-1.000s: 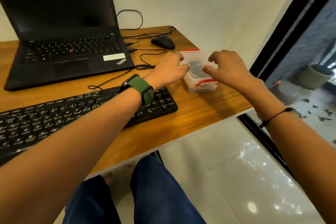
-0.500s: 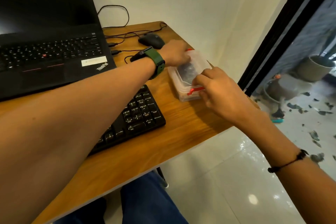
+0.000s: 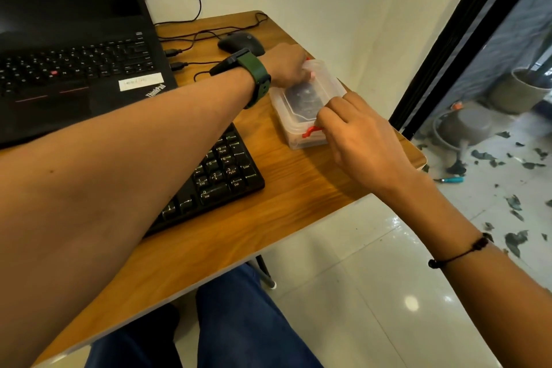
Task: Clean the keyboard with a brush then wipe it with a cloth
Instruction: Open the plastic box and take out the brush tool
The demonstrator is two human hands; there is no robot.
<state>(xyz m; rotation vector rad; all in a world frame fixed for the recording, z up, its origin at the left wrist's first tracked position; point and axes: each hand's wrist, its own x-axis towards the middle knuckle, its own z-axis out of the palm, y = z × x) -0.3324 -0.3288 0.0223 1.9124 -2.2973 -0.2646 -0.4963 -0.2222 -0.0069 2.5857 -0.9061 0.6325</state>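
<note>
Box: clear box (image 3: 304, 104) with red latches is sitting on the tabletop (image 3: 268, 218), just right of the keyboard (image 3: 221, 176).
Left hand (image 3: 285, 69): fingers are curling on the far end.
Right hand (image 3: 358, 134): fingertips are pinching the near latch (image 3: 310, 131).
Advice: steady the box, lift both latches evenly.
Brush, cloth: cannot tell; something dark lies inside.

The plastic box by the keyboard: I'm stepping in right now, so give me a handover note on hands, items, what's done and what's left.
Left hand grips the far end of the clear plastic box; right hand pinches at its near red latch.
The box sits on the desk, right of the keyboard; the lid is on, with something dark inside.
Done: nothing on the keyboard yet.
Left: open the box, brush the keys, wipe with a cloth. No brush or cloth is in view.
</note>
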